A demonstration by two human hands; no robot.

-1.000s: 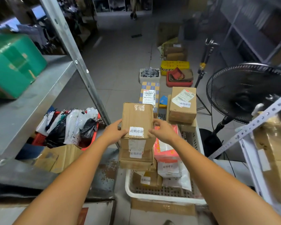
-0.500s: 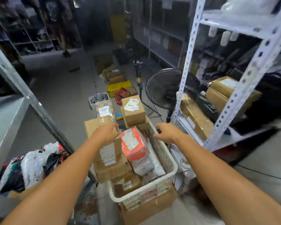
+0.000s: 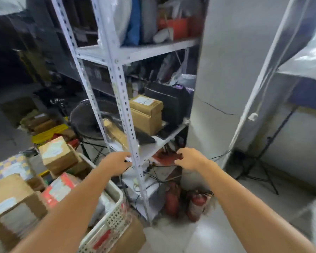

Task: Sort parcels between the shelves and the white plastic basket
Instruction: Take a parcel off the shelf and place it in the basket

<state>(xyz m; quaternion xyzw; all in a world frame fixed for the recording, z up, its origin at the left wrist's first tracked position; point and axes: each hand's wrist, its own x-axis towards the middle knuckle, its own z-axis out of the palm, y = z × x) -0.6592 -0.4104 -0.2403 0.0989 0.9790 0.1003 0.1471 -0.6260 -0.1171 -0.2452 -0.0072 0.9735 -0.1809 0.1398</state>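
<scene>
Nearest me, bottom left, the white plastic basket is piled with parcels. There's a big brown carton at the edge of view, a red-and-white parcel beside it, and a labelled cardboard box further back. A second ago both hands were on a tall carton at that stack. Half a second ago only the left was on it, with the right at the basket rim. Now both are off and my view has swung right, so that carton looks delivered and left at the basket.

The left hand reaches forward, right up against the shelf upright, fingers loosely bent. There's a small white scrap at its fingertips, and through the blur I cannot tell whether it pinches that or holds nothing. The right hand is out past the post, fingers curled loosely in the air and gripping nothing, just below the front edge of the shelf board.

On that board sit two stacked brown parcels, the top one labelled, with a black case just behind. Down on the floor by the shelf foot are red fire extinguishers, and a fan stands behind the frame.

My read is that the basket drop is finished and a shelf pick is next, most likely those brown parcels. The upright stands between the two hands, so watch the left wrist on it.
</scene>
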